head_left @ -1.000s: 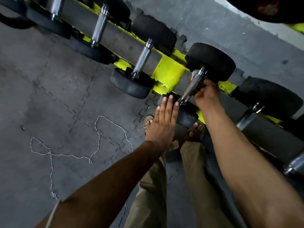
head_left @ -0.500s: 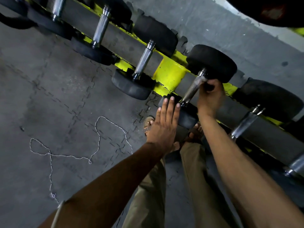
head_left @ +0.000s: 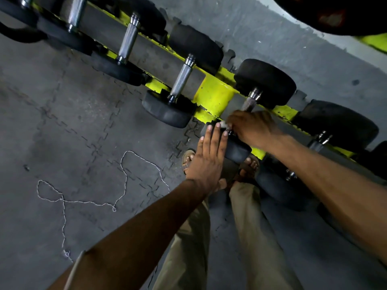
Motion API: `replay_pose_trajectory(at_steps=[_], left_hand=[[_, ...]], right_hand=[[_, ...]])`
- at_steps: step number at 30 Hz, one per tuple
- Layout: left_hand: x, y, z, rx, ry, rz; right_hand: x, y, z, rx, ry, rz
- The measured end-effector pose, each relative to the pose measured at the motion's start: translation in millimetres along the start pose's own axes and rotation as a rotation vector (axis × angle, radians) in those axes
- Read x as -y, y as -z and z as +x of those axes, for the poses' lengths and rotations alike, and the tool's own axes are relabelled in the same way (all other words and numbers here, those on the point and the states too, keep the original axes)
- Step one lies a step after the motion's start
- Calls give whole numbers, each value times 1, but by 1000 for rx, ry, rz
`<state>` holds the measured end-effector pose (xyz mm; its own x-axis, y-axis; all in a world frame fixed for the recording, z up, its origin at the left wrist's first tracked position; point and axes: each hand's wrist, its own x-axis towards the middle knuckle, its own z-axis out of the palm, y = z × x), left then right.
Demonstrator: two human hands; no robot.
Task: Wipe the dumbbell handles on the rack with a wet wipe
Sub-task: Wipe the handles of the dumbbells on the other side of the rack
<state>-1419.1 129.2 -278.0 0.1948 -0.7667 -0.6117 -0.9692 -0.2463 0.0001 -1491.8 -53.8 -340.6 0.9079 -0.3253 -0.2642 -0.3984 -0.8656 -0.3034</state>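
Several black dumbbells with knurled steel handles lie across a yellow rack [head_left: 213,95]. My right hand [head_left: 251,126] wraps around the lower end of one dumbbell handle [head_left: 249,103], and a bit of white wet wipe [head_left: 224,124] shows at its fingertips. My left hand [head_left: 209,155] lies flat with straight fingers against the near black head [head_left: 236,149] of that same dumbbell. The far head [head_left: 266,80] of that dumbbell rests on the rack's back rail.
Neighbouring dumbbell handles [head_left: 182,78] [head_left: 128,40] lie to the left, and another dumbbell [head_left: 339,126] to the right. A white string [head_left: 125,178] loops on the grey rubber floor at left. My sandalled feet [head_left: 249,166] stand under the rack. A large dark weight [head_left: 335,13] hangs at top right.
My right hand slid down the handle from its upper end near the far head to its lower end by the near head. My left hand stayed flat on the near head.
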Motion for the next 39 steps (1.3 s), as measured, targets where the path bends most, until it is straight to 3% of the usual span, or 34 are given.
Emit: replay_pose_trajectory(at_steps=[2, 7, 9, 11, 14, 17, 22, 24, 30, 32, 37, 39], left_hand=[[1, 2, -1, -8, 1, 8], [5, 1, -2, -18, -33, -10], [9, -1, -4, -21, -41, -26], [11, -2, -5, -21, -47, -27], [10, -3, -3, -24, -53, -28], [11, -5, -1, -20, -62, -26], [17, -4, -1, -28, -76, -14], [19, -4, -2, -33, -88, -11], [18, -3, 1, -18, -106, 11], [19, -4, 0, -20, -109, 3], [21, -3, 1, -10, -106, 30], [21, -2, 0, -1, -103, 32]], right_hand=[[-7, 19, 17, -17, -124, 24], [27, 40, 71, 606, -207, -84], [36, 33, 78, 744, -198, -37], [35, 28, 69, 720, -160, -5], [22, 33, 41, 463, -103, 52], [18, 37, 26, 351, -52, 10], [39, 38, 60, 675, -209, 59], [35, 36, 65, 681, -213, 103], [9, 34, 25, 312, 35, 46], [13, 34, 25, 350, 6, -1], [37, 36, 66, 714, -204, 26], [34, 36, 70, 708, -219, 107]])
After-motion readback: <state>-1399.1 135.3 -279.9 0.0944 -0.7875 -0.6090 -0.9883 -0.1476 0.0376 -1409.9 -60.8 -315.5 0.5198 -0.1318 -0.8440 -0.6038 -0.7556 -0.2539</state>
